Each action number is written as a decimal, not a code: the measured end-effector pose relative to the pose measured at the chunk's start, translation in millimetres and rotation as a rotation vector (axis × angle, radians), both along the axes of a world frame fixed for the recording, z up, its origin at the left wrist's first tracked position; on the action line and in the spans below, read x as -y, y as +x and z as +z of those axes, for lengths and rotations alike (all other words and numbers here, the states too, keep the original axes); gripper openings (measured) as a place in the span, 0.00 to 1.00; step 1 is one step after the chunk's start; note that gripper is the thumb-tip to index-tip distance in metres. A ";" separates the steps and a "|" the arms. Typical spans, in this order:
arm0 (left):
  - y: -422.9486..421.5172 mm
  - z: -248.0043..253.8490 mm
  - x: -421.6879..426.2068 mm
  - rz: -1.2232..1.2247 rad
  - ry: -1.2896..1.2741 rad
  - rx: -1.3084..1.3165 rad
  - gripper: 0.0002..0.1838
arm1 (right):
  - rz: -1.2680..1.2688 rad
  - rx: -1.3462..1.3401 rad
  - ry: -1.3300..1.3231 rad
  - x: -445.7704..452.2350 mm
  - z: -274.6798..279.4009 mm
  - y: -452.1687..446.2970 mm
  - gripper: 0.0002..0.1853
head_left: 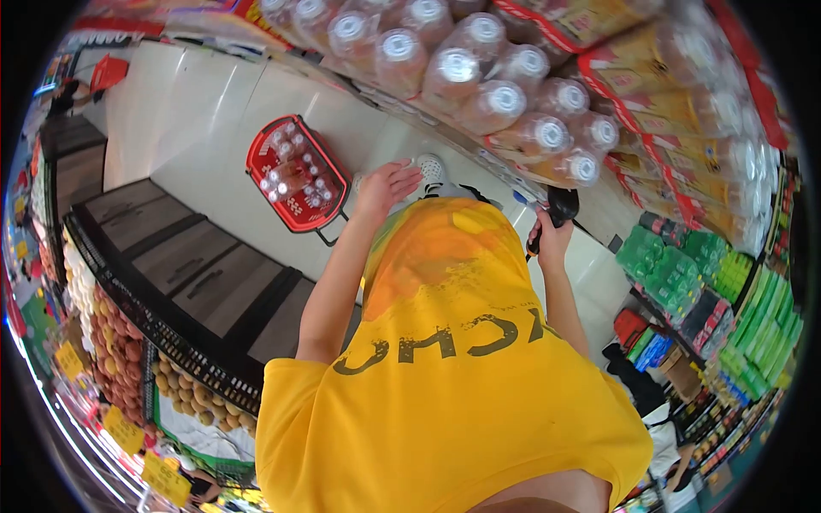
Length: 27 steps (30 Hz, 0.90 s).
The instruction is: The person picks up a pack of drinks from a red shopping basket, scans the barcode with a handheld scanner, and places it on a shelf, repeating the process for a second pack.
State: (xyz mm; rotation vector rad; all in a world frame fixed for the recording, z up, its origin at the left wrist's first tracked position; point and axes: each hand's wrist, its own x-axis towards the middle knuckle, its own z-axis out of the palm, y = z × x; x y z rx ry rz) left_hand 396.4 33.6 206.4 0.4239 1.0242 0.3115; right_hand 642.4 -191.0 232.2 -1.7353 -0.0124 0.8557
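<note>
My left hand (390,185) is held out over the floor with its fingers stretched and nothing in it. Just left of it a red shopping basket (251,167) stands on the floor, its black handle leaning toward me. Inside the basket lie several clear bottles (295,175) with white caps. In my right hand (552,239), beside my hip, is a black handheld device (562,205) with a rounded head and orange trim; its exact kind is unclear. Stacked packs of amber drink bottles (500,103) with white caps rise close in front of both hands.
A produce stand (201,248) with dark drawers borders the left side, bearing potatoes (201,393) and onions (115,342). Green bottle packs (663,265) are stacked on the right. My shoe (433,169) is on the glossy tile floor (205,111). Other people appear at the edges.
</note>
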 end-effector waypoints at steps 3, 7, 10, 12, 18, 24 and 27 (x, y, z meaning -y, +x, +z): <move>-15.7 -4.5 -4.5 0.007 -0.037 -0.013 0.22 | -0.008 0.037 -0.058 -2.7 0.4 -15.9 0.10; -45.0 -14.9 -10.2 0.095 -0.054 -0.019 0.21 | 0.004 0.120 -0.127 1.0 -6.7 -39.3 0.10; -77.3 -28.7 -13.7 0.163 -0.057 -0.009 0.20 | 0.031 0.139 -0.169 -0.4 -4.6 -61.9 0.10; -102.7 -36.5 -18.2 0.178 -0.054 -0.026 0.21 | 0.079 0.133 -0.221 -2.9 -4.2 -77.6 0.10; -196.5 -79.6 -28.8 0.276 -0.052 -0.163 0.22 | 0.351 0.207 -0.378 -24.9 -14.0 -123.9 0.10; -297.5 -220.8 -17.7 0.614 -0.285 -0.315 0.26 | 0.695 0.299 -0.558 -18.5 -31.7 -130.8 0.14; -330.0 -273.2 -33.2 0.923 -0.297 -0.233 0.37 | 0.882 0.458 -0.727 6.0 -34.4 -122.9 0.17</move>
